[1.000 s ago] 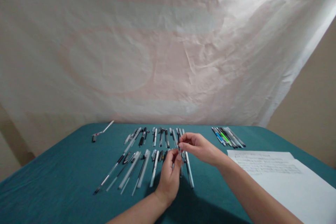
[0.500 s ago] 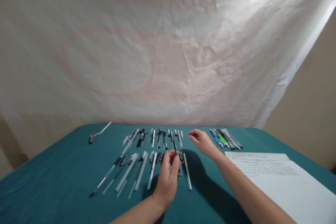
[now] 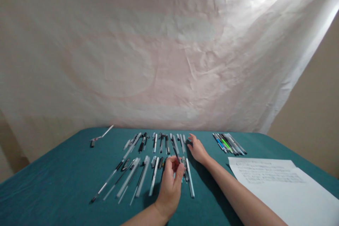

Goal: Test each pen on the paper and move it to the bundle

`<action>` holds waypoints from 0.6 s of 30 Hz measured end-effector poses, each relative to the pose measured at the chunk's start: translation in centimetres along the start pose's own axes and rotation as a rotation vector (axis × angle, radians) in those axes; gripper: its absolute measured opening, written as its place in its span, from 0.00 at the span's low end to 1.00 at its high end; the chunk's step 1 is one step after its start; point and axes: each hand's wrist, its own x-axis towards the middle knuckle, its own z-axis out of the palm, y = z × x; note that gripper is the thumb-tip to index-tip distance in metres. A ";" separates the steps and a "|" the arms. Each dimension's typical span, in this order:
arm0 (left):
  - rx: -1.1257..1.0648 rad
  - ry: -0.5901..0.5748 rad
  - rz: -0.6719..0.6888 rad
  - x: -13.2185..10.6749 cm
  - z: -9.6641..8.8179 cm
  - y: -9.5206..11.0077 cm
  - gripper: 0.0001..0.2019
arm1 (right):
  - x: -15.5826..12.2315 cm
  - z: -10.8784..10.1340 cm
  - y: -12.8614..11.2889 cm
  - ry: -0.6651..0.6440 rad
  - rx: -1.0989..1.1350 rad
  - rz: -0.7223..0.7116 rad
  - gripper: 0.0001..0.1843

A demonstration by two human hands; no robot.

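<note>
My left hand (image 3: 171, 180) is closed in a pinch on a thin dark pen refill (image 3: 175, 152), held above the near row of pens (image 3: 137, 176). My right hand (image 3: 197, 150) rests low on the teal tablecloth at the right end of the far row of pen caps and parts (image 3: 156, 141), its fingers curled down onto a small piece there that I cannot make out. A white pen (image 3: 190, 182) lies just right of my left hand.
The table (image 3: 66, 176) is covered in teal cloth. A separate bunch of coloured pens (image 3: 229, 143) lies at the back right. White paper sheets (image 3: 283, 187) cover the right side. A lone pen (image 3: 100, 136) sits at the back left. A white backdrop hangs behind.
My hands have come apart: the right one let go of the pen and moved back and down to the far row. The left hand keeps the thin refill.
</note>
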 end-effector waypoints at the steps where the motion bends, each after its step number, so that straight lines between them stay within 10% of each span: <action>1: 0.003 0.000 0.003 0.0 0.0 0.0 0.09 | 0.5 0.1 0.1 0.008 0.004 0.010 0.29; 18: 0.071 -0.051 -0.013 -0.3 0.0 0.1 0.11 | 1.3 0.6 0.0 0.067 -0.045 0.034 0.25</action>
